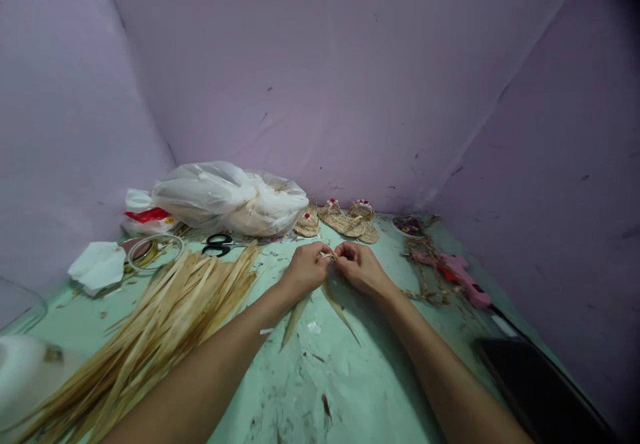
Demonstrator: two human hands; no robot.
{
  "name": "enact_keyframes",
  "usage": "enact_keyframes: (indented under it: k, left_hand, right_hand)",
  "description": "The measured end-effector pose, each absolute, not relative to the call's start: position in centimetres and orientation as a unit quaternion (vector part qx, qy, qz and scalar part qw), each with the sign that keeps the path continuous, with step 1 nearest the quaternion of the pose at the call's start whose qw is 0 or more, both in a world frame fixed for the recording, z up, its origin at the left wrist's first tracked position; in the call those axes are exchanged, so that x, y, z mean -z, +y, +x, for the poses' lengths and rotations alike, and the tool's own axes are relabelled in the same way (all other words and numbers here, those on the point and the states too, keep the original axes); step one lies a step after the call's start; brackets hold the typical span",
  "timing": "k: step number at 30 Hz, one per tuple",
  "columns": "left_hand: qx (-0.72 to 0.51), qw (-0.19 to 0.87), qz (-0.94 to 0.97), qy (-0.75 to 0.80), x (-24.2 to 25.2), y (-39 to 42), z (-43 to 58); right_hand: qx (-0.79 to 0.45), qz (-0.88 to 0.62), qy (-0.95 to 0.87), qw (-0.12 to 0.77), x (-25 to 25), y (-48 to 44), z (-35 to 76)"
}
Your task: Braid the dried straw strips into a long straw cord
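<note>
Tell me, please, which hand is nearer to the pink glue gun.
Right. The right hand is to the left of the pink glue gun, with open table between. The left hand is farther left, beyond the right hand.

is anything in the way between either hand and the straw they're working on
Nothing visible: the left hand and right hand both pinch the straw directly. The bundle and scissors lie off to the left, not between.

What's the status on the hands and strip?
Left fingers, right fingers: pinching pale strip together. Two tails hang below. Strip bundle lies beside left forearm.
</note>
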State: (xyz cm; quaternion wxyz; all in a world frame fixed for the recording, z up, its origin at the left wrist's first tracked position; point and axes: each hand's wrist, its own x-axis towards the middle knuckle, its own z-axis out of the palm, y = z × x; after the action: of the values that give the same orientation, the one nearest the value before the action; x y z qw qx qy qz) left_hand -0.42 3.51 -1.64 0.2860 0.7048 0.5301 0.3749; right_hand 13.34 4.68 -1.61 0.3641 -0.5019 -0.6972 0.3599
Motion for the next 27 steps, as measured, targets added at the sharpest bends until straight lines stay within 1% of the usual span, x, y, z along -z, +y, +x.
enact_keyframes:
  k: [6,9,13,20,27]
  left_hand:
    - [-0.336,0.228,0.732,0.546,2.1,4.6,0.0]
    - [-0.314,0.222,0.737,0.556,2.2,4.9,0.1]
    - [-0.339,0.228,0.711,0.572,2.3,4.9,0.2]
    - [-0.332,0.24,0.674,0.614,2.1,6.0,0.9]
    - [-0.309,0.218,0.62,0.687,1.3,7.4,1.5]
  right_hand:
    - [-0.414,-0.518,-0.633,0.399,2.3,6.2,13.3]
    - [-0.427,-0.523,-0.616,0.406,2.8,6.7,13.4]
    - [-0.375,-0.53,-0.653,0.391,3.4,7.2,13.4]
    - [-0.269,-0.559,-0.7,0.354,3.6,9.2,13.4]
    - [-0.205,-0.596,-0.677,0.379,3.5,10.6,12.6]
